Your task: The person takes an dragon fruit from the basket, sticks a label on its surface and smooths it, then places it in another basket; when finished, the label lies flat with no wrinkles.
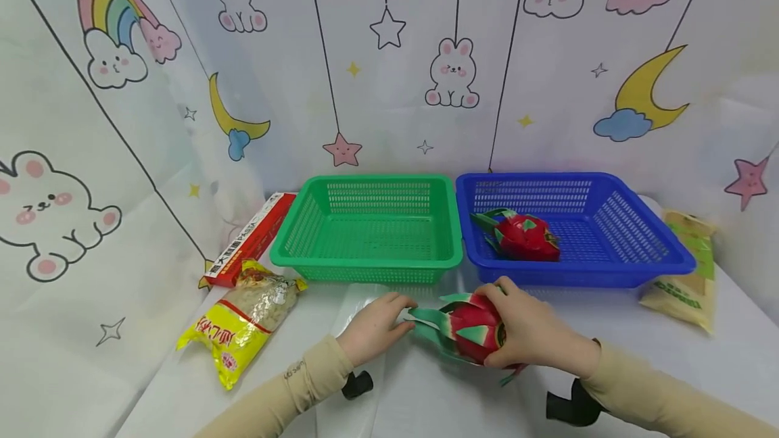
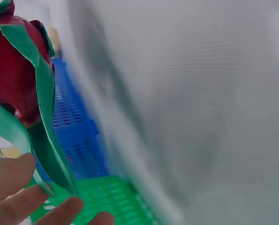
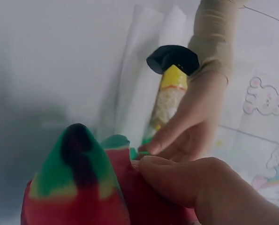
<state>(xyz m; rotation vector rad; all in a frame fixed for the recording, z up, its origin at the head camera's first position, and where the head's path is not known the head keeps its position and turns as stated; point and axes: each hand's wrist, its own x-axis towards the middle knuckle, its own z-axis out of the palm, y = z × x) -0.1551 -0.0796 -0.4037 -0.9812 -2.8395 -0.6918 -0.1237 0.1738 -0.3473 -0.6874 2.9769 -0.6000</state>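
Observation:
My right hand [image 1: 535,330] grips a red dragon fruit [image 1: 471,326] with green leafy scales, low over the white table in front of the baskets. In the right wrist view its thumb [image 3: 181,180] presses on the red skin. The fruit's long leaves [image 2: 48,117] point toward my left hand [image 1: 377,328], whose thumb and fingers lie spread around the leaf tips; a gap shows between them. A second dragon fruit [image 1: 526,236] lies in the left part of the blue basket [image 1: 608,276]. Left of it stands the green basket [image 1: 365,264], with nothing inside.
A translucent white plastic sheet [image 1: 349,404] lies under my left hand. On the left are a yellow snack bag [image 1: 243,320] and a long red box [image 1: 252,238]. A beige-green packet [image 1: 688,276] is right of the blue basket. A cartoon-print curtain [image 1: 395,107] hangs behind.

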